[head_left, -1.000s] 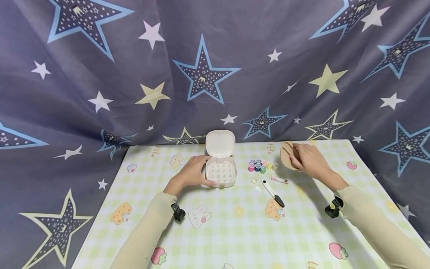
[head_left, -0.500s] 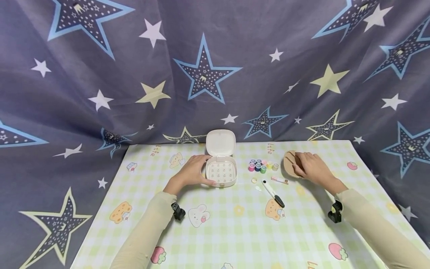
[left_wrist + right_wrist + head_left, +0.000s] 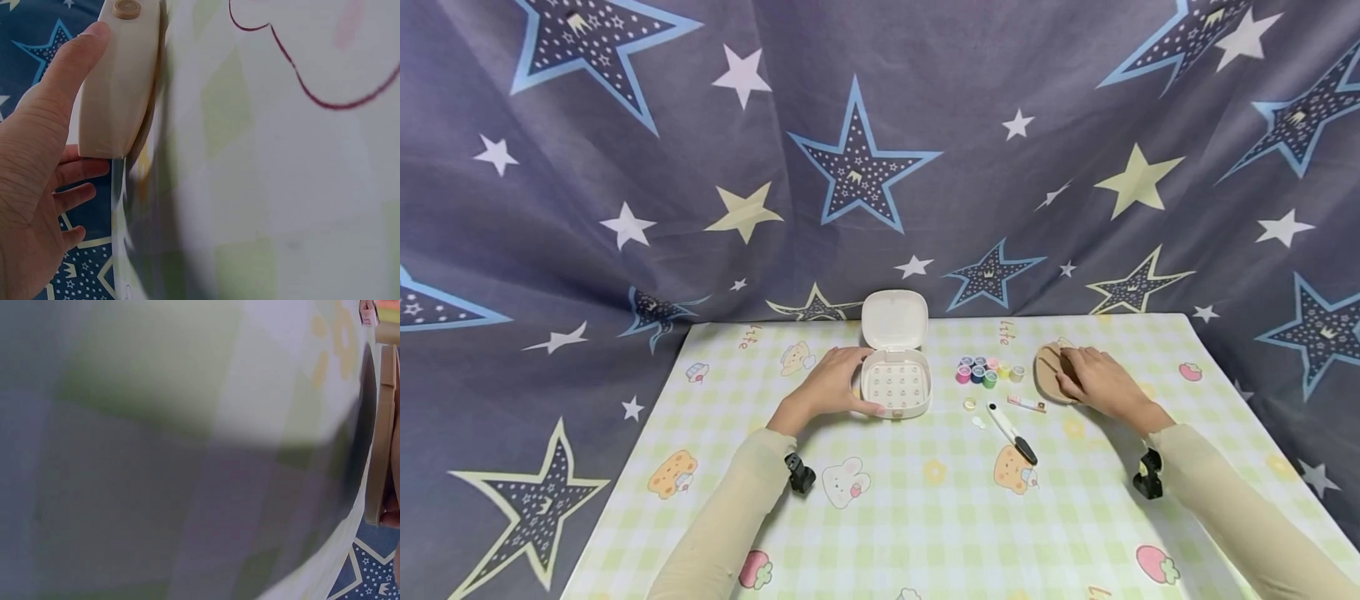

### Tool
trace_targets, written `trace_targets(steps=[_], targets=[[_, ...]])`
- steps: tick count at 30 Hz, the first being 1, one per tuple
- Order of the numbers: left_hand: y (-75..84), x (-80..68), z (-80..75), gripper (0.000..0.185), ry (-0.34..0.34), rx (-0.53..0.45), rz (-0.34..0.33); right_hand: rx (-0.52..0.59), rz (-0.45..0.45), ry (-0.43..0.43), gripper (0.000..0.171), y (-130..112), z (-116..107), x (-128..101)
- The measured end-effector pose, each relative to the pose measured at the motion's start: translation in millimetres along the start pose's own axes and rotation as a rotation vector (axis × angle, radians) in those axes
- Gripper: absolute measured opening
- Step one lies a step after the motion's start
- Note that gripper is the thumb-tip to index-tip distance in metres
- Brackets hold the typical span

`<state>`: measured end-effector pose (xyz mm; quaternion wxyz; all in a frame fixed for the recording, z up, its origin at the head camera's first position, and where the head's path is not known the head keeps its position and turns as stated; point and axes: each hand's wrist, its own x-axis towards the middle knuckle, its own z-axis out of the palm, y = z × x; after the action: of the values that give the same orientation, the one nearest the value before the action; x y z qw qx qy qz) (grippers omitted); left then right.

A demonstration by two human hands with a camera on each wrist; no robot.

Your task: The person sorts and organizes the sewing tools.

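My left hand (image 3: pixel 831 387) holds the left side of a white box (image 3: pixel 913 411), its hinged lid (image 3: pixel 895 320) standing up at the back. Inside are rows of small pegs. In the left wrist view my thumb presses beside the round button on the box's front wall (image 3: pixel 119 87), with the other fingers behind. To the right, my right hand (image 3: pixel 1101 383) grips a tan, rounded tray-like piece (image 3: pixel 1048 379) by its right side. Only the edge of this tan piece (image 3: pixel 379 469) and a few fingertips show in the right wrist view.
Between the hands sit several coloured thread spools (image 3: pixel 977 375). In front of them lie a small pink strip-like case (image 3: pixel 1026 404), a yellowish ring (image 3: pixel 970 403), a small white flat piece (image 3: pixel 978 422) and a slim white-and-black tool (image 3: pixel 1012 433). A starry curtain (image 3: pixel 820 275) hangs behind the table.
My right hand has brought the tan piece slightly nearer and to the right, and it lies flatter in view. The left hand keeps its hold on the box.
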<state>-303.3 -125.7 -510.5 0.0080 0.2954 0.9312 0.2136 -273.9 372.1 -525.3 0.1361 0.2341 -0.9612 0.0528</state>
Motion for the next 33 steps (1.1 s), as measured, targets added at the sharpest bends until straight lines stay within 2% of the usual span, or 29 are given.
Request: trace_targets(steps=[11,17,33], targets=[[2.3,0.3,1.9,0.112,-0.013,0.011,-0.002,-0.002,0.0,-0.039,0.046,0.1,7.0,-5.0],[2.8,-1.7,0.3,0.114,-0.018,0.017,-0.023,-0.011,-0.021,-0.023,0.048,-0.8,8.0,-4.5],[-0.7,-0.5,1.1,0.113,-0.012,0.028,-0.016,-0.055,-0.078,-0.012,0.045,3.2,11.3,-1.4]])
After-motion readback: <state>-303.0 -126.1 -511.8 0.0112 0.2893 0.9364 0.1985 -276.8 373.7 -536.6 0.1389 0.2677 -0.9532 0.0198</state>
